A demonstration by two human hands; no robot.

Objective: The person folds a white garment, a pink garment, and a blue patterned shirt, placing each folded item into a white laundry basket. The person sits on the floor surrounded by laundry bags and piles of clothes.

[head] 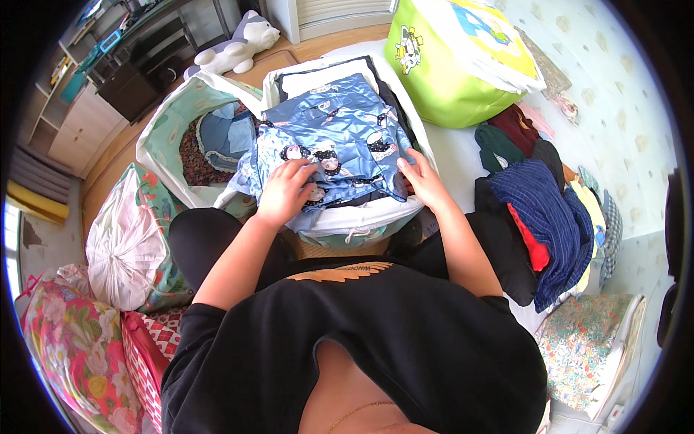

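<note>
A folded shiny blue garment point(347, 122) with a printed animal pattern lies on top of clothes in an open fabric storage bag point(374, 212) in front of me. My left hand point(286, 191) rests on the garment's near left part, fingers spread over the cloth. At its right edge is my right hand point(424, 176), thumb apart from the fingers, beside the bag's white lining; some of its fingertips are hard to see. White and black folded cloth shows beneath the garment. Pale blue fabric point(246, 173) hangs over the bag's left side.
Left stands another open bag point(162, 130) holding a light-blue garment point(225, 130). A cinched bag point(127, 244) and a floral bundle point(76, 352) lie nearer. A lime-green bag point(450, 81) stands at back right. Piled clothes point(542, 217) lie right; a plush dog point(238, 46) sits behind.
</note>
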